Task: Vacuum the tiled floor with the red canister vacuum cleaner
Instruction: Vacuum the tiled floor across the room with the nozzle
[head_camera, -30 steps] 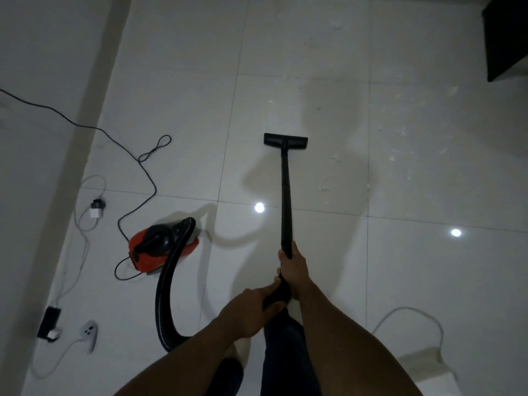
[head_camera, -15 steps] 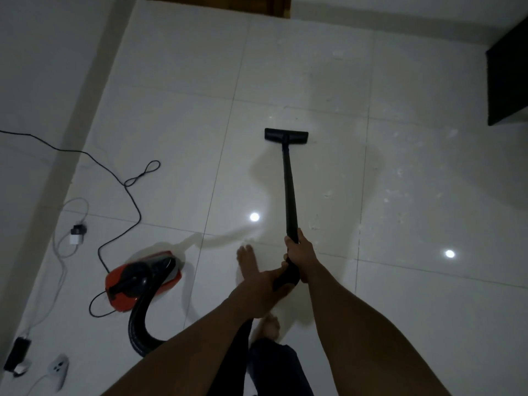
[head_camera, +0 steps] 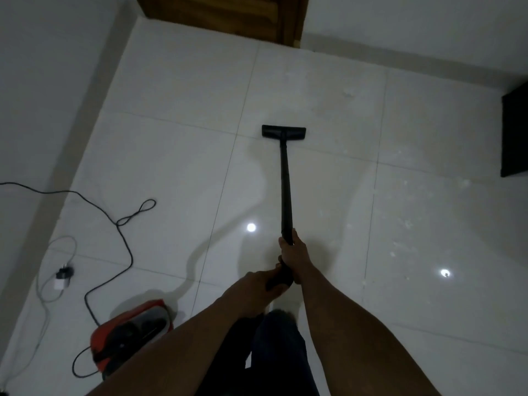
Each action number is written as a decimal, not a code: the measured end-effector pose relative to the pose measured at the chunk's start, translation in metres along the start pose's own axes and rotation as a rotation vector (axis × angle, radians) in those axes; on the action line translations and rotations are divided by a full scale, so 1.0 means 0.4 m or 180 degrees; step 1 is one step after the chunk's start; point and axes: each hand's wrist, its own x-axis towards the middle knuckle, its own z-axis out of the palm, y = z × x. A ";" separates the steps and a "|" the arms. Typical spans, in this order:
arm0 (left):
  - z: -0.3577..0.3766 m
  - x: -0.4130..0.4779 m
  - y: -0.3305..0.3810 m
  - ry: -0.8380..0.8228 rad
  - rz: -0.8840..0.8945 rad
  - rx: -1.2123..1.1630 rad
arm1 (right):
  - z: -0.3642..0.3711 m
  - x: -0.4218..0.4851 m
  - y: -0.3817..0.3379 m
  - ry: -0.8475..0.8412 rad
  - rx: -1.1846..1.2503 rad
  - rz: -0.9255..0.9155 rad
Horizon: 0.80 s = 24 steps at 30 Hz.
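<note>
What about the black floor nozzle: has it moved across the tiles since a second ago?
Yes. The floor nozzle has slid forward, from mid-tile onto the grout line nearer the wooden door.

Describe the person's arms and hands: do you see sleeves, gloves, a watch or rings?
The left forearm and right forearm are bare; no sleeve is in view. The left hand and right hand wear no gloves. No watch or bracelet shows on either wrist. Too dim to tell about rings.
</note>
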 end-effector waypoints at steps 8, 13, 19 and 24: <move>-0.255 0.143 0.108 -0.0055 0.0110 0.0046 | 0.011 0.134 -0.283 -0.0036 -0.0165 -0.0219; -0.414 0.291 0.171 0.0022 0.0141 0.0031 | 0.022 0.291 -0.455 -0.0097 -0.0134 -0.0258; -0.569 0.425 0.260 0.0240 0.0268 -0.0343 | 0.009 0.441 -0.653 -0.0078 -0.0362 -0.0315; -0.695 0.547 0.285 0.0351 0.0070 -0.0375 | 0.035 0.569 -0.807 -0.0046 -0.0406 -0.0138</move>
